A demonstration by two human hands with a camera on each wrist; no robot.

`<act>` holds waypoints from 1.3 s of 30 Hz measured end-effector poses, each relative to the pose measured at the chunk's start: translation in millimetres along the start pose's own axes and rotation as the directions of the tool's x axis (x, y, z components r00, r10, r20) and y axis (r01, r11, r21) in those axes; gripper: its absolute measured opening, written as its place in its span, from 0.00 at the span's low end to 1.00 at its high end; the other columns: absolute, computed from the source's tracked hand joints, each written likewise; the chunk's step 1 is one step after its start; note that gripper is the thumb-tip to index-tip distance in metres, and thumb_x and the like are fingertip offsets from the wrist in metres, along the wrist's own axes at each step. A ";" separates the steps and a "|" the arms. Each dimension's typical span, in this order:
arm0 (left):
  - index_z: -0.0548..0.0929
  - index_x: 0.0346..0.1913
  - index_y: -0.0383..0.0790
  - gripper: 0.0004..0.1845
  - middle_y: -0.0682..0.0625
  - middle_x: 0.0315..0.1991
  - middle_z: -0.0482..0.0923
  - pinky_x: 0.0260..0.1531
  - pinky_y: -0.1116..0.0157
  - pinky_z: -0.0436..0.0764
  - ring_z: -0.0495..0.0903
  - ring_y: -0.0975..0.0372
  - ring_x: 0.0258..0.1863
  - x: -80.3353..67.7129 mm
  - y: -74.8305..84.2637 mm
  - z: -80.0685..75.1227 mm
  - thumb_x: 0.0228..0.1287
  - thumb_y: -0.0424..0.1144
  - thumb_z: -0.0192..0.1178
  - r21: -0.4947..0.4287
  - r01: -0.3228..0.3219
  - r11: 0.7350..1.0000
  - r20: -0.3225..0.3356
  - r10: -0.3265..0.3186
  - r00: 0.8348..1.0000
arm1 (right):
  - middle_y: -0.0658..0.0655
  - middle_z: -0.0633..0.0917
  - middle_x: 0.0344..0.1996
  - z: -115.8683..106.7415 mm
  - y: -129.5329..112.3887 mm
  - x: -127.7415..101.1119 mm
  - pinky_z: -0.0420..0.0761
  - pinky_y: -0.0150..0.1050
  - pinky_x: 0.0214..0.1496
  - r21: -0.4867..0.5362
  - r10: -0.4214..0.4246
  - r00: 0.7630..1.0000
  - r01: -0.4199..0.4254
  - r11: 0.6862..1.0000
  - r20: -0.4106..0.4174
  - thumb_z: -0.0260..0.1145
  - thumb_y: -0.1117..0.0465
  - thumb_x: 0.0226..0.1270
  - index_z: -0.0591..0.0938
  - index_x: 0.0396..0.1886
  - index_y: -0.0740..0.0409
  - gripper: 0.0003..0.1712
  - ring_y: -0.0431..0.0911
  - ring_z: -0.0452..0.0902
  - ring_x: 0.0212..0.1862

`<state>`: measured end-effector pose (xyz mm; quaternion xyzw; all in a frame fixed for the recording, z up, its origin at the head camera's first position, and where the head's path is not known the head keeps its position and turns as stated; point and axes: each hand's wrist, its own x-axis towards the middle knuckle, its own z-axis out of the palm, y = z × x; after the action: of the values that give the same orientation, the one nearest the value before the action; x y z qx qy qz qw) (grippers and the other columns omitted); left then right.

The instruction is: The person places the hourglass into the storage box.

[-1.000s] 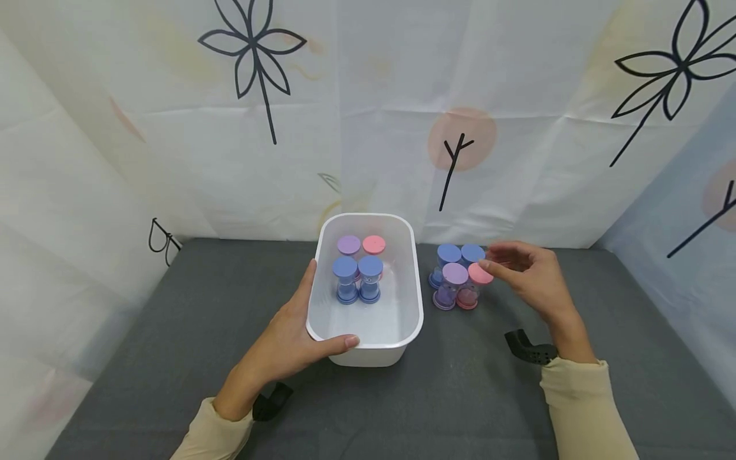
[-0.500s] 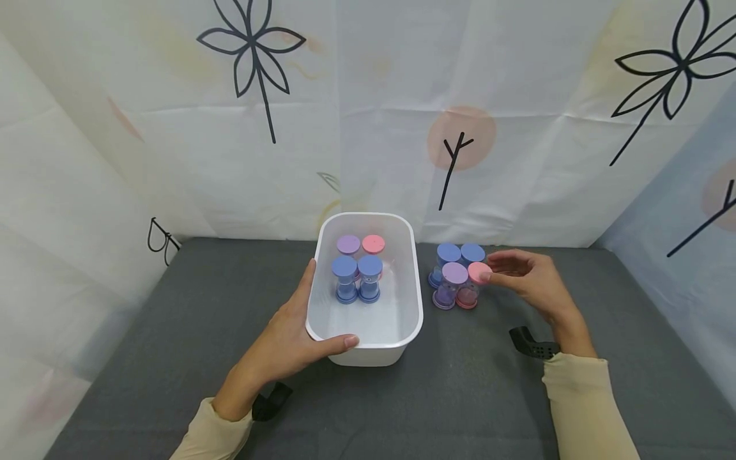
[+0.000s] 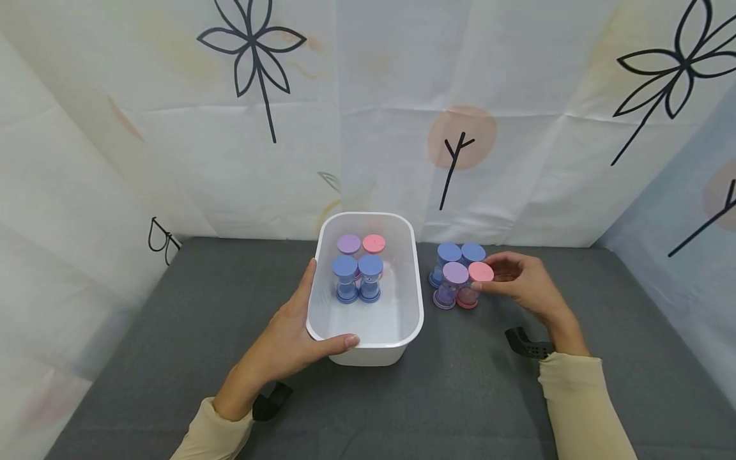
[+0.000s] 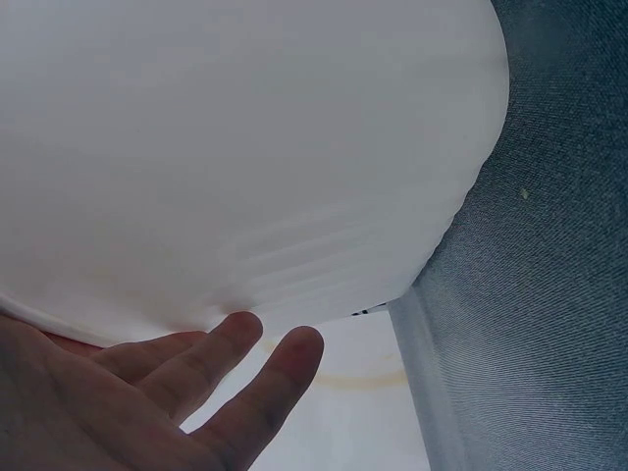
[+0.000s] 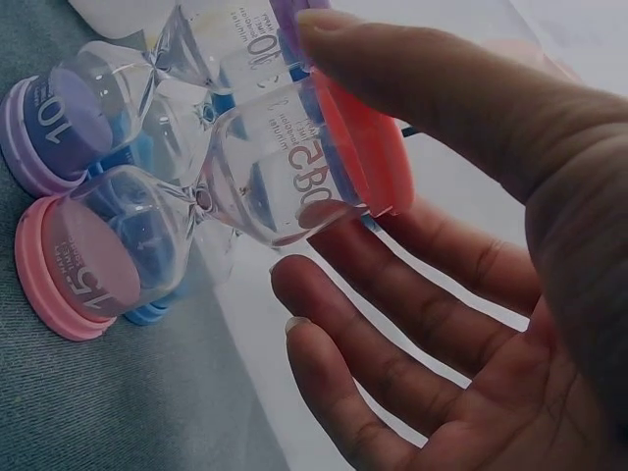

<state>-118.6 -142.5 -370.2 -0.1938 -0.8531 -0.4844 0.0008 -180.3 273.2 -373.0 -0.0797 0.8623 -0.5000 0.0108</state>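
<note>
The thumb of the right hand (image 3: 520, 284) lies on the top cap of the pink sand timer (image 5: 211, 201), and the other fingers (image 5: 392, 324) are spread, lightly bent, beside and under this cap; in the wrist view they do not yet close around it, so I judge the hand as reaching, not gripping. The pink sand timer (image 3: 473, 285) stands upright on the grey mat (image 3: 172, 332), at the front right of a tight group of 4 timers. Just beside it is the purple timer (image 3: 451, 285), and behind them stand 2 blue timers (image 3: 460, 254). The pink one is on the outer corner nearest this hand, which is probably why the hand comes to it from the side.

The left hand (image 3: 287, 345) grasps the near left corner of the white tub (image 3: 368, 348): the thumb is hooked over the rim and the fingers (image 4: 245, 363) lie along the outside wall. This hold seems to keep the tub from sliding.

Inside the tub, at its far end, stand 4 timers: 2 blue ones (image 3: 358, 278) in front, a purple one (image 3: 348, 245) and a pink one (image 3: 374, 244) behind. A white printed curtain (image 3: 368, 115) closes the back.
</note>
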 end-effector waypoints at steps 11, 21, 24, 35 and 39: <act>0.38 0.83 0.60 0.70 0.57 0.75 0.62 0.52 0.50 0.77 0.78 0.56 0.57 -0.2 -0.1 -0.7 0.47 0.61 0.79 0.002 0.003 1.000 -0.002 -0.003 1.000 | 0.63 0.84 0.46 1.2 -0.9 -0.2 0.81 0.33 0.43 -0.058 -0.044 0.999 0.045 0.997 0.015 0.80 0.61 0.58 0.81 0.54 0.66 0.27 0.42 0.83 0.42; 0.38 0.83 0.59 0.70 0.56 0.74 0.64 0.51 0.49 0.77 0.79 0.54 0.56 -0.6 -0.2 -0.6 0.47 0.61 0.79 -0.006 0.004 1.000 0.001 -0.004 1.000 | 0.58 0.86 0.45 -5.0 -8.3 -6.5 0.80 0.34 0.43 -0.084 -0.063 0.998 0.063 0.994 0.008 0.81 0.57 0.57 0.83 0.53 0.61 0.26 0.43 0.83 0.44; 0.38 0.83 0.59 0.70 0.56 0.73 0.64 0.50 0.50 0.78 0.79 0.53 0.56 -0.1 -0.4 -0.7 0.47 0.61 0.79 -0.009 -0.002 1.000 0.001 0.002 1.000 | 0.55 0.87 0.45 -8.6 -14.0 -10.5 0.80 0.33 0.43 -0.070 -0.059 0.998 0.058 0.996 -0.014 0.81 0.57 0.57 0.84 0.54 0.60 0.26 0.42 0.84 0.45; 0.38 0.83 0.59 0.69 0.56 0.74 0.64 0.51 0.49 0.78 0.78 0.55 0.56 0.2 -0.7 -0.7 0.48 0.60 0.79 -0.011 -0.007 1.000 0.004 0.007 1.000 | 0.49 0.89 0.45 -18.2 -40.7 -24.5 0.79 0.31 0.46 -0.032 -0.087 0.990 0.084 0.996 -0.107 0.81 0.61 0.57 0.85 0.55 0.58 0.26 0.42 0.83 0.47; 0.38 0.83 0.59 0.69 0.56 0.74 0.64 0.51 0.50 0.78 0.78 0.58 0.56 0.3 -0.1 -0.9 0.47 0.60 0.79 -0.009 -0.008 1.000 0.003 0.008 1.000 | 0.49 0.89 0.47 -19.7 -51.7 -30.6 0.79 0.31 0.47 -0.001 -0.065 0.990 0.066 0.998 -0.123 0.80 0.60 0.58 0.85 0.57 0.55 0.26 0.42 0.82 0.50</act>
<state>-119.1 -143.2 -369.7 -0.1980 -0.8501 -0.4879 0.0006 -145.6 269.5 -320.4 -0.0770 0.8575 -0.5053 -0.0586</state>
